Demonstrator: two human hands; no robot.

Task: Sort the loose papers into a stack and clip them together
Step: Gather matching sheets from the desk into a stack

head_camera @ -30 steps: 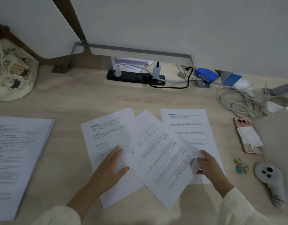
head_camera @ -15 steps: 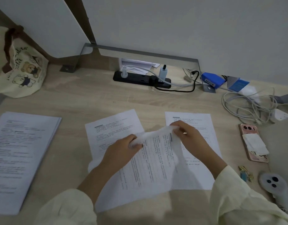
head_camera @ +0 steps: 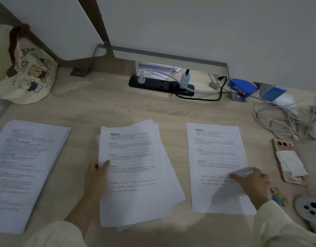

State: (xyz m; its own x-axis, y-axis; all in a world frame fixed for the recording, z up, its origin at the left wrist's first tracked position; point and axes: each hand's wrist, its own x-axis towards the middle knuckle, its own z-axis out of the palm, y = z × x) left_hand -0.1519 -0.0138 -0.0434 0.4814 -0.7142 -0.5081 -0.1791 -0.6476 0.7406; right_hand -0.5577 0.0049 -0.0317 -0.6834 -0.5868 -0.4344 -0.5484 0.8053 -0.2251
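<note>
two sheets (head_camera: 135,166) pinched by left hand (head_camera: 97,173); right hand (head_camera: 250,180) on single sheet (head_camera: 216,148)

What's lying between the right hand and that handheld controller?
A few small yellow and blue clips, on the wooden desk, shown in the head view.

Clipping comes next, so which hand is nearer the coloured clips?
Right. The right hand rests on the single sheet, just left of the clips; the left hand holds the middle stack.

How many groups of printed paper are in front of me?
3: thick stack at left; loose pile gripped by the left hand; one sheet under the right hand. More paper lies behind the power strip.
</note>
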